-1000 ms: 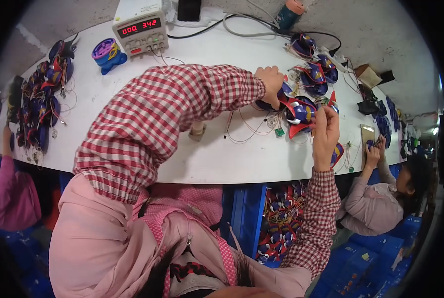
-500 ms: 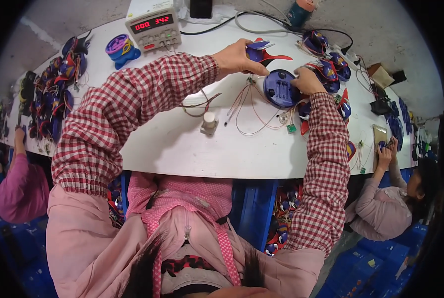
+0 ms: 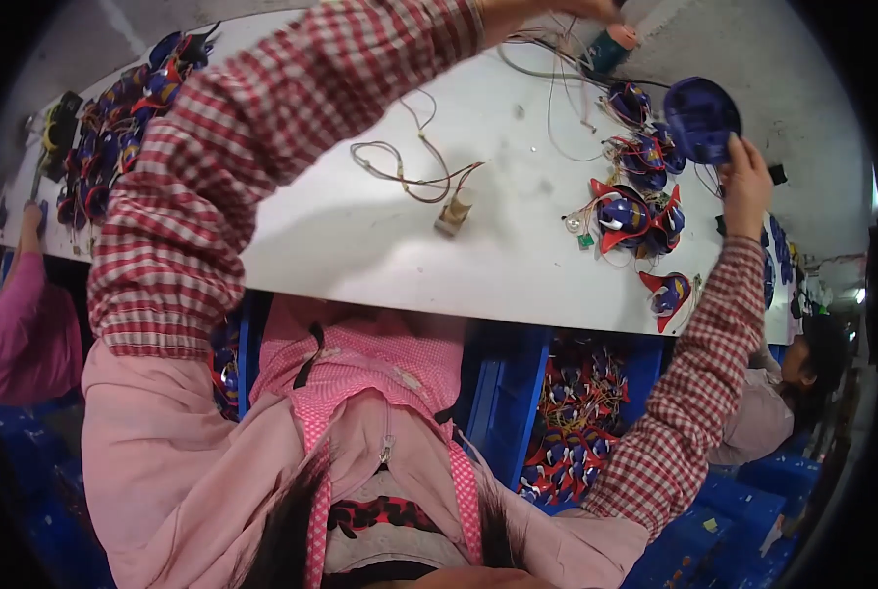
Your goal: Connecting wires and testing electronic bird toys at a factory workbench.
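Observation:
My right hand (image 3: pixel 746 188) is raised over the table's right side. Its fingers pinch the edge of a round dark-blue plastic base (image 3: pixel 702 118), which is tilted up. My left hand (image 3: pixel 547 8) is at the top edge of the picture, stretched far forward. Its fingers are mostly cut off, so what it holds is hidden. Thin wires (image 3: pixel 554 98) hang below it. A small beige block (image 3: pixel 452 218) with a looped brown cable (image 3: pixel 400 177) lies on the white table (image 3: pixel 360 255).
Blue-and-red toy parts with wires (image 3: pixel 624 216) lie at the right; more are piled at the left (image 3: pixel 115 128). A green bottle (image 3: pixel 611 47) stands at the back. Blue crates (image 3: pixel 508 383) sit below the table edge. Co-workers sit on both sides.
My right hand has lifted the round base up and to the right. My left hand has moved forward to the top edge. The view has shifted, and the power supply is out of sight.

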A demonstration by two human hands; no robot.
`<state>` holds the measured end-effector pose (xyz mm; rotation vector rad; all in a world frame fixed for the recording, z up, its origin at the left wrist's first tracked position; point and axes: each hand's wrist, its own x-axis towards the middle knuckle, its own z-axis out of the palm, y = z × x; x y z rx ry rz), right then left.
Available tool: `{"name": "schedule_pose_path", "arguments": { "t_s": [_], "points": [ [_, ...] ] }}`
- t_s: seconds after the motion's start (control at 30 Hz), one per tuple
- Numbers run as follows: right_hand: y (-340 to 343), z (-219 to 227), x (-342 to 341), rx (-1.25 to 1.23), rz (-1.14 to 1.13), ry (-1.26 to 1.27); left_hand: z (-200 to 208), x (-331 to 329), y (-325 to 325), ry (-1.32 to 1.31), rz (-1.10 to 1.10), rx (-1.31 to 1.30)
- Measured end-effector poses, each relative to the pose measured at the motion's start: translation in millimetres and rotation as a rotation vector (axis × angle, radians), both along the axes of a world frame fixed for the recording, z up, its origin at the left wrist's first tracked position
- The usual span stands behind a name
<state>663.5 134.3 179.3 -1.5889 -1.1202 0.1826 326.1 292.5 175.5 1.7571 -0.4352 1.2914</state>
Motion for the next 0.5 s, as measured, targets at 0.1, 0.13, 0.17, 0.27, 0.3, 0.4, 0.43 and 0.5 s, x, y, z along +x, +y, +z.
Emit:
{"name": "schedule_pose_path", "arguments": {
  "t_s": [0.1, 0.13, 0.17, 0.27, 0.3, 0.4, 0.43, 0.5],
  "points": [
    [-27.2, 38.7, -17.5, 0.027, 0.151, 0.094, 63.2, -49.2, -56.5, 0.058, 0.245, -0.396],
    [-33.5, 50.5, -27.3, 0.03, 0.236, 0.116, 77.9, -71.5, -58.6, 0.165, 0.236, -0.236],
    [-38.9, 58.4, -37.1, 0.033, 0.321, 0.139, 87.6, -96.3, -60.8, 0.275, 0.223, -0.078],
    [-50.1, 66.2, -102.3, 0.024, 0.411, 0.158, 98.1, -151.0, -91.3, 0.286, 0.281, 0.048],
    [-52.8, 64.1, -126.4, 0.022, 0.447, 0.165, 95.7, -162.3, -106.4, 0.29, 0.346, 0.028],
    [-46.1, 32.6, -190.0, -0.192, 0.634, 0.029, 70.2, -192.4, -147.5, 0.295, 0.55, -0.053],
    [-43.8, 23.4, -217.9, -0.284, 0.685, -0.009, 64.8, -209.1, -164.5, 0.294, 0.644, -0.075],
    [-42.3, -6.7, -258.8, -0.372, 0.762, -0.087, 37.9, -235.4, -172.3, 0.295, 0.723, -0.095]
  ]
}}
